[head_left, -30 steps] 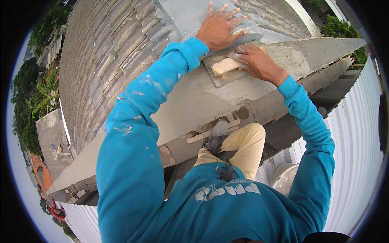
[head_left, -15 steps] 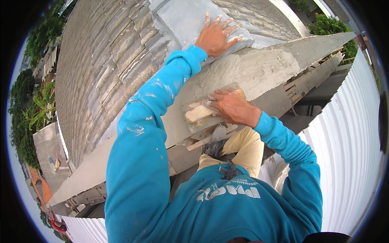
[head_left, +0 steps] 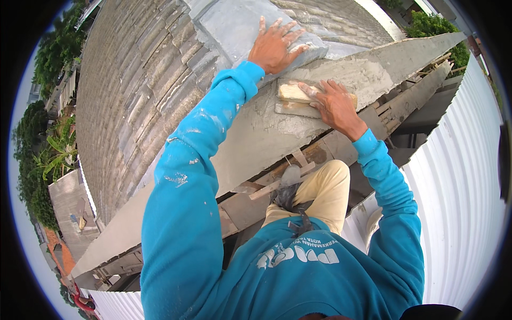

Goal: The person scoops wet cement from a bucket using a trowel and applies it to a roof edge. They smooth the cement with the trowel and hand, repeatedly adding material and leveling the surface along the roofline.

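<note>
Showing past the right sleeve (head_left: pixel 392 186), a bucket (head_left: pixel 374 225) hides its contents. Between the ledge's (head_left: pixel 245 146) edges, the right hand (head_left: pixel 335 105) clamps its fingers on the float (head_left: pixel 294 94), pale wood above, grey below; the left hand (head_left: pixel 273 49) lies, fingers apart, on the cap (head_left: pixel 234 26).

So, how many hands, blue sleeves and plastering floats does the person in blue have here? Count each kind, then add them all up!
Hands: 2 (left hand, right hand)
Blue sleeves: 2 (left sleeve, right sleeve)
Plastering float with a wooden handle: 1
Total: 5
</note>
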Available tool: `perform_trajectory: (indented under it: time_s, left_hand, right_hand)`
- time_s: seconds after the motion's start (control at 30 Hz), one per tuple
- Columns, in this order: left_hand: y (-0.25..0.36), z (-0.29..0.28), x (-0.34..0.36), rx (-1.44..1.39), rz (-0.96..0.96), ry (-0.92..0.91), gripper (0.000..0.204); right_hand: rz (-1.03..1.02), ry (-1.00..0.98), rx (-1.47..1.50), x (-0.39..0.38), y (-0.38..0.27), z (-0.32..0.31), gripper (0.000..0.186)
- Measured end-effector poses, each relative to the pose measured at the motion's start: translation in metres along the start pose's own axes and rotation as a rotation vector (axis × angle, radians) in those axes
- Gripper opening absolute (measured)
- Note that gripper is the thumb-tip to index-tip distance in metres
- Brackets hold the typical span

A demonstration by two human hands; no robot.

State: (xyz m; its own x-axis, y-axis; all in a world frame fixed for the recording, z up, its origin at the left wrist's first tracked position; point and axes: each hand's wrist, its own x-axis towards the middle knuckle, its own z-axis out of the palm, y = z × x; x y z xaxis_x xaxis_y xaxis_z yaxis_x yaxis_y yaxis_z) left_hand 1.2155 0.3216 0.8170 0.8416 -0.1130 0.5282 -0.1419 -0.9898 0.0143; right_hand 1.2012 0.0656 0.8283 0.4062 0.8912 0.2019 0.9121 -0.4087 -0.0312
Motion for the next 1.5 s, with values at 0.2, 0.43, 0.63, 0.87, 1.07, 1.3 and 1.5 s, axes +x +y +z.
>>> perform_trajectory:
  time_s: [0.2, 0.43, 0.63, 0.87, 1.07, 1.3, 1.5]
  left_hand:
    - [0.001, -0.001, -0.001, 0.016, -0.005, 0.015, 0.052]
    - [0.002, -0.002, 0.000, 0.022, -0.003, 0.020, 0.051]
    - [-0.001, 0.008, -0.006, -0.005, -0.037, -0.067, 0.047]
    - [-0.007, 0.024, -0.005, -0.049, -0.128, -0.237, 0.057]
    - [-0.025, 0.047, -0.021, 0.051, -0.226, -0.170, 0.062]
    - [-0.010, 0.018, -0.007, -0.057, -0.084, -0.211, 0.060]
    - [-0.005, 0.013, -0.010, -0.107, -0.067, -0.126, 0.057]
  right_hand:
    - [0.211, 0.035, -0.083, -0.017, 0.079, 0.001, 0.057]
    - [0.329, 0.151, 0.116, -0.020, 0.029, 0.013, 0.054]
    - [0.307, 0.161, 0.379, 0.002, -0.091, 0.010, 0.048]
    - [0.143, 0.040, 0.623, 0.011, -0.185, 0.009, 0.052]
    - [0.017, 0.020, 0.556, 0.001, -0.156, -0.016, 0.053]
    - [-0.231, 0.067, 0.253, 0.035, -0.037, -0.006, 0.046]
    - [-0.298, -0.110, 0.252, 0.062, -0.017, 0.012, 0.046]
